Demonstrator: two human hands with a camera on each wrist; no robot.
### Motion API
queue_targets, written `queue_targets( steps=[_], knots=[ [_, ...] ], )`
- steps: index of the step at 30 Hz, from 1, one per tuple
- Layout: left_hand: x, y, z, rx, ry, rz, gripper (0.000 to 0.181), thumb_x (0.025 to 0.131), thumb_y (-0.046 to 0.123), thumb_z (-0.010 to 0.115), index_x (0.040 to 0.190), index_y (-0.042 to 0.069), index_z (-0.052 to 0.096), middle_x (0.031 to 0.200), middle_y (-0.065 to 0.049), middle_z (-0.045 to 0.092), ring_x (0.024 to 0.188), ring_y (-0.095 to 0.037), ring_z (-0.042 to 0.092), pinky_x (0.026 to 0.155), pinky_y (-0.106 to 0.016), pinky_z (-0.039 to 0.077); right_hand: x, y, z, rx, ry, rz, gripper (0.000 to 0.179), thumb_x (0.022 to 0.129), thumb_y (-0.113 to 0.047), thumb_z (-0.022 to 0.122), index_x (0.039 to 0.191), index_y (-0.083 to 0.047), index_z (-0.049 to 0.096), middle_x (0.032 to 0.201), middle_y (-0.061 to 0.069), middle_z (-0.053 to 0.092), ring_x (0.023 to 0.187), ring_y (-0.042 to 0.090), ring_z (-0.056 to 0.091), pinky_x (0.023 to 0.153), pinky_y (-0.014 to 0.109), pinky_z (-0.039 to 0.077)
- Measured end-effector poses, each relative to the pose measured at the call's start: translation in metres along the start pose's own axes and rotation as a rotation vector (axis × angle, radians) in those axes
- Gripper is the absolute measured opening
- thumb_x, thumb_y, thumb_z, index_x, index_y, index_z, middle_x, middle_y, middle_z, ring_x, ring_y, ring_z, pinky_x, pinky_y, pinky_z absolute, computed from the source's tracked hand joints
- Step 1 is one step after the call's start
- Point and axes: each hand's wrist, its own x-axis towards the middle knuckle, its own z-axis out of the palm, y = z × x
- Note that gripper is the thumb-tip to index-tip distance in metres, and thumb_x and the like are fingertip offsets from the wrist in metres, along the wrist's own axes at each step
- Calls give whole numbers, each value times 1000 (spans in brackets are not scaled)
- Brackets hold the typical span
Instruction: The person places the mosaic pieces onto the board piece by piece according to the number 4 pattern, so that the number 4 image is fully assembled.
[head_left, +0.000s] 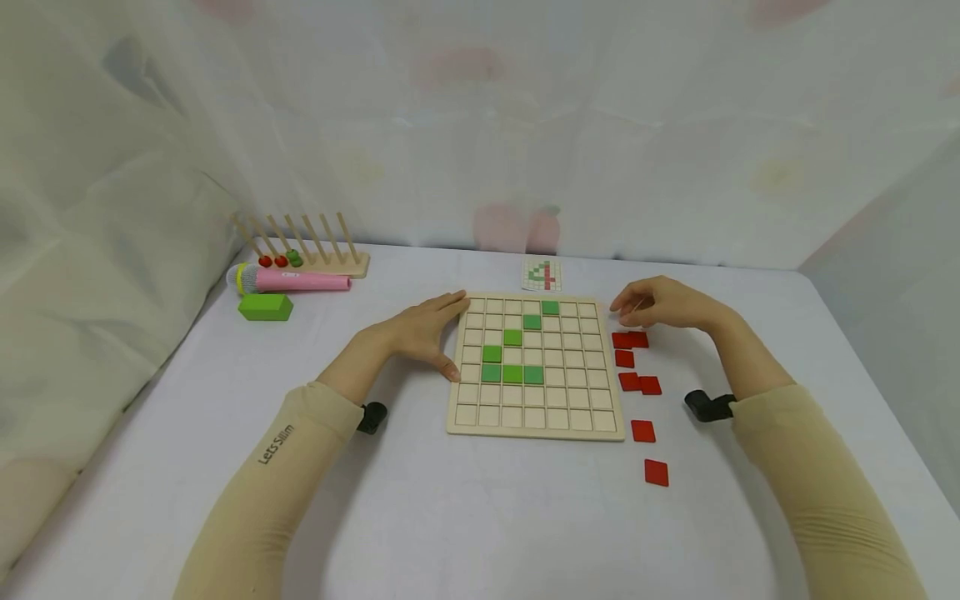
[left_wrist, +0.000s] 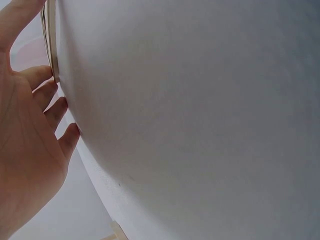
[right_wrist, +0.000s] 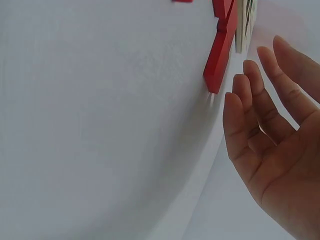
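Observation:
A square wooden grid board [head_left: 536, 422] lies on the white table, with several green square tiles [head_left: 512, 337] set in its cells. Along the board's left edge rests my left hand [head_left: 420, 329], thumb and fingers spread; in the left wrist view its fingertips are at the board's edge. My right hand [head_left: 667, 302] hovers by the board's upper right corner with loosely bent fingers and nothing between them. Just below it, several red square tiles [head_left: 642, 431] trail down the board's right side. The right wrist view shows a red tile [right_wrist: 218, 62] near those fingertips.
Behind the board lies a small pattern card [head_left: 542, 275] with green and red squares. At the back left are a peg stand [head_left: 362, 265] with beads, a pink toy microphone [head_left: 303, 280] and a green block [head_left: 266, 307]. A pale curtain [head_left: 420, 125] closes the back.

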Motion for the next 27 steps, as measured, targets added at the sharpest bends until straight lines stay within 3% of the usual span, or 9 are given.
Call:
queue_targets(
  steps=[15, 27],
  knots=[
    [0, 1, -1, 5, 2, 5, 128, 63, 56, 87, 159, 10, 16, 169, -8, 8, 157, -33, 11, 126, -56, 19, -3, 23, -5, 22, -88, 39, 39, 83, -11, 72, 121, -7, 65, 115, 11, 66, 101, 19, 60, 86, 26, 50],
    [1, -1, 1, 3, -5, -7, 128, 64, 56, 87, 160, 12, 15, 170, -7, 6, 157, -33, 11, 127, -55, 17, -5, 29, -1, 54, -98, 32, 38, 79, -12, 76, 115, -7, 66, 103, 7, 62, 99, 19, 53, 83, 27, 47]
  ],
)
